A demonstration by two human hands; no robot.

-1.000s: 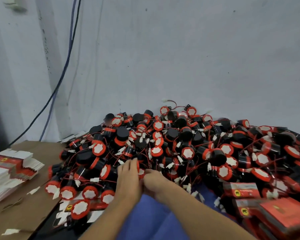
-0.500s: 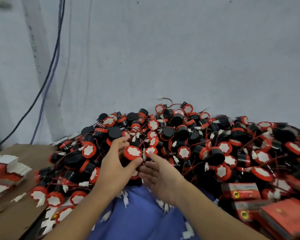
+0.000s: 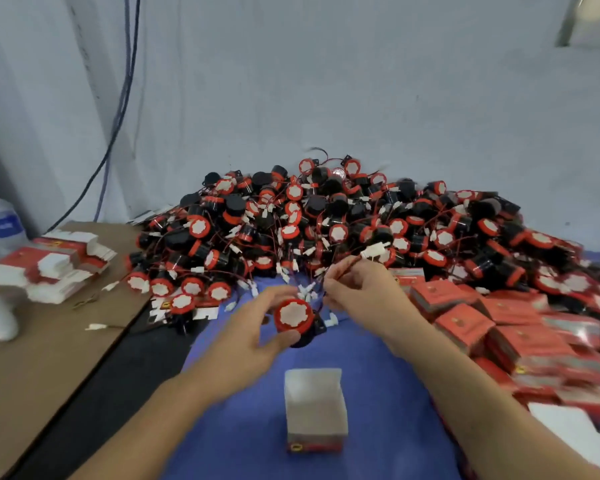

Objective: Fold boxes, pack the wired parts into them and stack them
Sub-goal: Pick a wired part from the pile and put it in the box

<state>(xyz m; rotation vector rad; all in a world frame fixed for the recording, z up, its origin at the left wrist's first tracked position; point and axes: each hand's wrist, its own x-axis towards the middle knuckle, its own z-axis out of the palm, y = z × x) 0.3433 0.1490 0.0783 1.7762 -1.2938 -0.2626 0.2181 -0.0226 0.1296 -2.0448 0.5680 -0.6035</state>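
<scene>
Far out to the left of your left hand: a stack of flat boxes [image 3: 54, 268] on the cardboard sheet [image 3: 49, 358]. Not needed for this step.

Left hand [image 3: 246, 334]: thumb and fingers are curled round one part [image 3: 293, 318]. Its red rim and white sticker face you, with the black body behind. The grip looks secure; hold it by the body, not by the sticker face.

Just below that hand, toward you: the open box [image 3: 314, 407] stands upright on the blue cloth [image 3: 378, 375], flap raised at the back. Nothing can be seen inside it.

Right hand [image 3: 357, 292]: your fingertips pinch the part's wire [image 3: 345, 265]. The white plug [image 3: 374, 251] sticks out above the knuckles, close to the pile [image 3: 326, 223] beyond both hands.

Judgement: the step is gathering the wire before the part goes in.
- Check that the plug is free of neighbouring wires in the pile; a snag would drag other parts onto the cloth.
- Coil the wire against the black body and trap it under your left thumb.
- Lower the part straight into the box mouth with the wire tucked alongside, so the flap can close flat.

Right of your right hand: packed boxes [image 3: 465, 320] lie in rows. The finished box likely belongs there.
</scene>
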